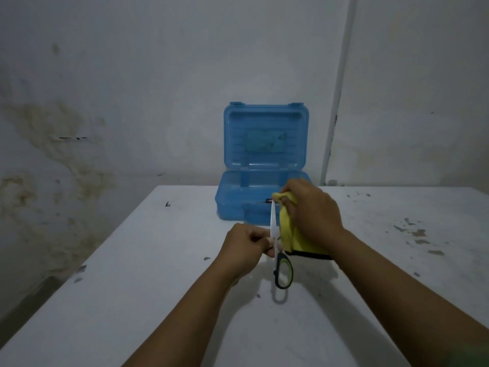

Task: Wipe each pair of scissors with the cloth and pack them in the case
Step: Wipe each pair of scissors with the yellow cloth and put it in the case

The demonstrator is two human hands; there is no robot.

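Just before the open translucent blue plastic case, the left hand pinches stiff, slippery steel scissors with green-black loop handles near the pivot while the right hand presses the soft yellow cloth around the sharp tip.

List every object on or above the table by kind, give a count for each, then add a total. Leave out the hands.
Scissors: 1 clearly seen, held in the left hand
Yellow cloth: 1, in the right hand
Blue case: 1, lid open
Total: 3. Something dark and red lies inside the case, too hidden to count.
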